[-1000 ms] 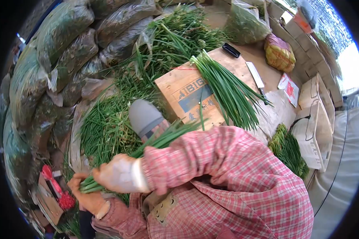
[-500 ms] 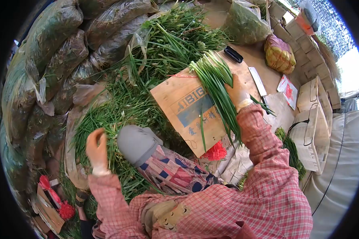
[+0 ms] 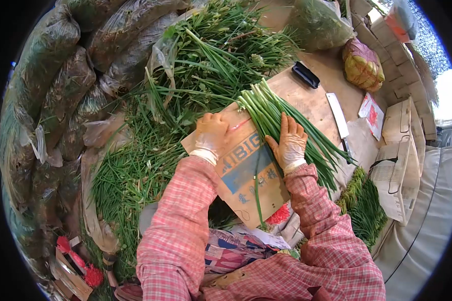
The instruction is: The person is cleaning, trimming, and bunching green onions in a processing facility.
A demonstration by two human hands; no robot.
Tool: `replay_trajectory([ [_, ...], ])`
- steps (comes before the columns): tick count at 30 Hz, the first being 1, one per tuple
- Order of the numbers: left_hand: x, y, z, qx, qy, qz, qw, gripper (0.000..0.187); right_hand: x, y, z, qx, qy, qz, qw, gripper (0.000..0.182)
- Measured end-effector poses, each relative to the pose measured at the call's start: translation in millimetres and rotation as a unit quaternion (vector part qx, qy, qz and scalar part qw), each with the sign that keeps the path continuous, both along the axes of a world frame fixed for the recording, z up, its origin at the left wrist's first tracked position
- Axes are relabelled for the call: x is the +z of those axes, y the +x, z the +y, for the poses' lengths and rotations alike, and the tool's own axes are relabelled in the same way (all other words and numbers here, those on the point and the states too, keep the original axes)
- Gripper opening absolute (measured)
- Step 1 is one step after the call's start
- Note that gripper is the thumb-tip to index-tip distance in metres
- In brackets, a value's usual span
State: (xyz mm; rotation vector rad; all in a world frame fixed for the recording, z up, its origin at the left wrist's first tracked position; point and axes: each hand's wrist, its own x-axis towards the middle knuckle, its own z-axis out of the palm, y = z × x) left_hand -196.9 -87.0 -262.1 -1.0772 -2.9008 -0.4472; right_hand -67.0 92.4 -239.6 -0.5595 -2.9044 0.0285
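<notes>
A bunch of garlic chives point(image 3: 273, 115) lies across a printed wooden board point(image 3: 226, 163), its pale stem ends toward the back. My gloved right hand point(image 3: 289, 143) rests on the bunch with fingers stretched out and thumb apart. At the board's left edge is my gloved left hand point(image 3: 211, 133), fingers curled at the end of a thin red string point(image 3: 241, 124). That string runs toward the chives and disappears under them. One loose leaf point(image 3: 257, 200) hangs down over the board's front part.
Loose chives point(image 3: 221, 65) are heaped behind and left of the board. A knife point(image 3: 337, 115) and a black tray point(image 3: 305, 75) lie to the right. Stuffed plastic bags point(image 3: 45, 65) line the left side. A white crate point(image 3: 394, 165) and bundled chives point(image 3: 364, 208) stand at right.
My left hand has moved from the loose heap up and right to the red string on the board. My right hand has shifted lower and spread flat over the chives.
</notes>
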Motion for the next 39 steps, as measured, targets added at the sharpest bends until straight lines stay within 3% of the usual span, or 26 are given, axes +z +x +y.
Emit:
replay_trajectory([
  [2, 26.3, -7.7, -5.1, -0.031, 0.034, -0.083, 0.995, 0.018, 5.5, 1.4, -0.5, 0.006, 0.013, 0.024, 1.000, 0.082],
  [3, 18.7, -19.2, -9.8, -0.007, 0.124, -0.076, 0.989, 0.019, 6.8, 2.6, 0.6, 0.016, -0.004, 0.041, 0.999, 0.085],
  [5, 19.2, -44.1, -20.9, 0.068, 0.147, -0.186, 0.969, 0.031, 18.6, 5.0, -2.4, 0.029, -0.022, 0.047, 0.998, 0.086],
  [6, 23.9, -55.8, -24.4, 0.109, 0.135, -0.261, 0.950, 0.040, 20.7, 5.3, -3.5, 0.038, -0.031, 0.048, 0.998, 0.087],
  [8, 26.1, -67.1, -26.4, 0.130, 0.235, -0.306, 0.913, 0.073, 13.3, 5.2, -3.8, 0.029, -0.057, 0.025, 0.998, 0.088],
  [9, 26.1, -76.8, -24.1, 0.107, 0.170, -0.300, 0.932, 0.089, 10.7, 4.3, -4.7, 0.024, -0.059, 0.023, 0.998, 0.087],
  [13, 16.6, -116.4, 5.5, 0.094, 0.138, -0.244, 0.955, 0.084, 4.4, 0.5, -4.0, 0.019, -0.061, 0.033, 0.997, 0.084],
  [15, 7.9, -150.7, 26.4, 0.047, 0.250, -0.113, 0.961, 0.079, 2.2, -1.3, -2.9, 0.020, -0.061, 0.033, 0.997, 0.081],
  [17, 41.6, -185.0, 47.1, 0.045, 0.182, -0.103, 0.977, 0.055, 0.3, -3.6, -1.3, 0.022, -0.055, 0.033, 0.998, 0.080],
  [18, 50.4, -210.4, 55.5, -0.033, 0.060, -0.101, 0.993, 0.042, -0.8, -1.6, -1.4, 0.020, -0.054, 0.031, 0.998, 0.080],
  [19, 63.7, -216.3, 62.1, -0.003, -0.045, -0.282, 0.958, 0.038, -0.8, -2.1, -1.4, 0.018, -0.060, 0.030, 0.998, 0.078],
  [20, 73.1, -219.7, 70.2, 0.026, -0.150, -0.446, 0.882, 0.034, -1.2, -3.9, -1.1, 0.019, -0.064, 0.022, 0.998, 0.078],
  [22, 70.6, -185.3, 56.9, -0.175, -0.064, -0.329, 0.926, 0.029, 1.5, -3.8, -0.3, 0.013, -0.070, 0.014, 0.997, 0.077],
  [23, 60.1, -159.7, 49.1, -0.244, -0.066, -0.214, 0.944, 0.030, 2.9, -4.1, -0.5, 0.007, -0.074, 0.013, 0.997, 0.075],
  [25, 43.7, -103.1, 26.5, -0.172, -0.051, -0.264, 0.948, 0.037, 4.4, -3.8, 0.9, 0.013, -0.066, 0.011, 0.998, 0.073],
  [27, 26.8, -56.2, 7.9, -0.135, -0.012, -0.170, 0.976, 0.043, 3.9, -2.8, -0.2, 0.011, -0.062, 0.005, 0.998, 0.069],
  [30, 22.3, -31.9, 1.8, -0.127, 0.000, -0.012, 0.992, 0.028, 2.2, -0.7, -1.9, 0.023, -0.016, -0.013, 1.000, 0.070],
  [33, 7.5, -14.3, 2.8, -0.177, -0.126, 0.060, 0.974, 0.013, 0.8, 0.9, -0.7, 0.031, -0.032, -0.011, 0.999, 0.072],
  [36, 14.8, -11.8, 3.9, -0.177, -0.125, 0.061, 0.974, 0.003, 2.2, 1.8, 1.8, 0.032, -0.050, -0.014, 0.998, 0.074],
  [39, 14.4, 8.9, -4.0, -0.194, -0.162, -0.082, 0.964, 0.007, -1.3, 3.0, 5.4, 0.039, -0.053, -0.003, 0.998, 0.075],
])
